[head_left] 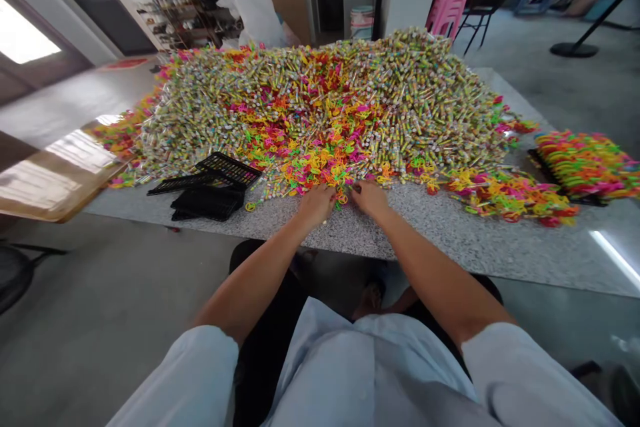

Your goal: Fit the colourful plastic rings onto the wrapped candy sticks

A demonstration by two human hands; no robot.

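Both hands are at the near edge of a big heap of small clear tubes with yellowish contents [430,100], mixed with bright plastic pieces [320,163] in yellow, orange, green and pink. My left hand [317,205] is closed, its fingertips among the coloured pieces. A short way to the right, my right hand [370,198] has its fingers bent together in a pinch. What either hand grips is too small and hidden to make out. Between them lie a few loose coloured pieces [342,197], some ring-shaped.
Black plastic trays [207,203] lie stacked left of my hands on the speckled stone tabletop [430,233]. On the right are a loose row of coloured pieces [515,197] and a black rack filled with them [587,160]. A wooden board or tabletop [60,207] stands at the left.
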